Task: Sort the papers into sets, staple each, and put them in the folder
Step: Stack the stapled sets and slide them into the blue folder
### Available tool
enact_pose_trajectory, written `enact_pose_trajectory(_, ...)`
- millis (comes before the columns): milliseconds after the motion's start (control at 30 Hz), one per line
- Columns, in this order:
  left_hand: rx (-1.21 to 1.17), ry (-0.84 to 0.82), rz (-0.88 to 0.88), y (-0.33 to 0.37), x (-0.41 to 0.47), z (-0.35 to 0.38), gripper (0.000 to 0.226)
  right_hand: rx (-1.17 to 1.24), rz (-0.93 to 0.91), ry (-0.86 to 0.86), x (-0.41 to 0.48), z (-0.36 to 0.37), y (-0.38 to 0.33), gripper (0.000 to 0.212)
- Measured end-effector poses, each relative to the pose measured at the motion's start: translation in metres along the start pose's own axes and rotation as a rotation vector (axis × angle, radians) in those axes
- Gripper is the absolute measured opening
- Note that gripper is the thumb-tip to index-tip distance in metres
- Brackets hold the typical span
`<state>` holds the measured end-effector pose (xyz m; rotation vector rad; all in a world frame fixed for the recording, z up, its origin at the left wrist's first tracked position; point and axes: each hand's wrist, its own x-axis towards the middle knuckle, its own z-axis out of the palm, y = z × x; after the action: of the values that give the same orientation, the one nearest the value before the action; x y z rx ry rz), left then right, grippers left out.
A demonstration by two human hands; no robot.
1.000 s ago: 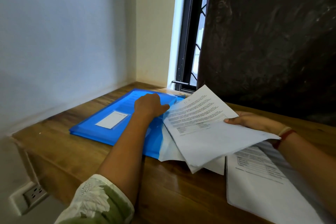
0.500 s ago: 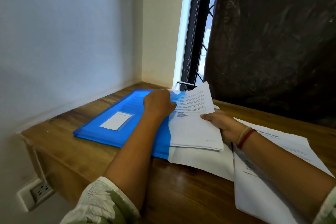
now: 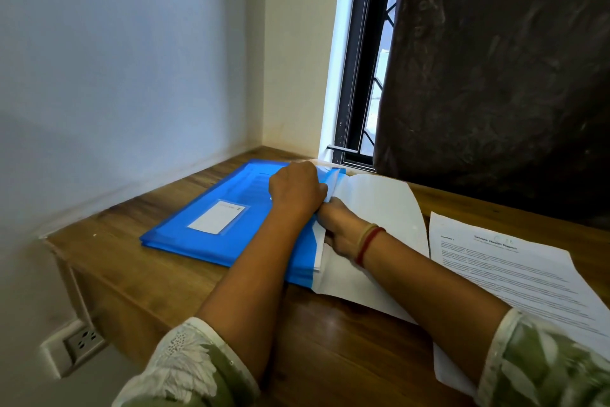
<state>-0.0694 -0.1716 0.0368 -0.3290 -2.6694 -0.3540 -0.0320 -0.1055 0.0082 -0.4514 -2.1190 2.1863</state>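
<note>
Left hand (image 3: 295, 190): fingers curled over the open edge of the flat blue plastic folder (image 3: 224, 218).
Right hand (image 3: 343, 231): touching the left hand, reaching into the folder's mouth; fingers hidden, grip unclear.
White paper set (image 3: 319, 254): edge visible inside the folder, beside the right hand.
Printed white sheet (image 3: 515, 271): on the brown wooden bench (image 3: 148, 274), right of the right forearm.

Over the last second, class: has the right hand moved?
Yes. The right hand has moved left, from out beside the folder to its open right edge, where it now sits close against the left hand.
</note>
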Motion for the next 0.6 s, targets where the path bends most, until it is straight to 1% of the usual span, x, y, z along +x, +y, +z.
enact_pose_trajectory(67,-0.024,0.004,-0.009,0.000,0.001,0.000,0.031,-0.007,0.030,-0.023,-0.006,-0.005,-0.002,0.007)
enact_pose_trajectory(133,-0.018,-0.009,-0.006,0.000,0.000,0.000,0.030,-0.072,0.038,-0.001,-0.009,-0.017,-0.002,0.003)
enact_pose_trajectory(200,-0.002,-0.021,-0.002,0.001,0.000,0.001,0.029,-0.108,0.074,0.047,-0.008,-0.032,-0.003,0.009)
enact_pose_trajectory(267,0.004,-0.031,0.000,0.001,-0.001,0.004,0.029,-0.094,0.132,0.075,-0.004,-0.042,-0.004,0.009)
enact_pose_trajectory(333,0.013,-0.040,0.006,0.002,-0.002,0.005,0.029,-0.064,0.168,0.077,-0.003,-0.043,-0.004,0.003)
enact_pose_trajectory(433,0.018,-0.048,0.018,0.004,-0.003,0.006,0.030,0.007,0.117,0.045,-0.001,-0.031,0.002,0.012)
enact_pose_trajectory(600,0.021,-0.056,0.023,0.003,-0.005,0.007,0.036,-0.035,0.067,0.079,0.008,-0.022,0.007,0.011)
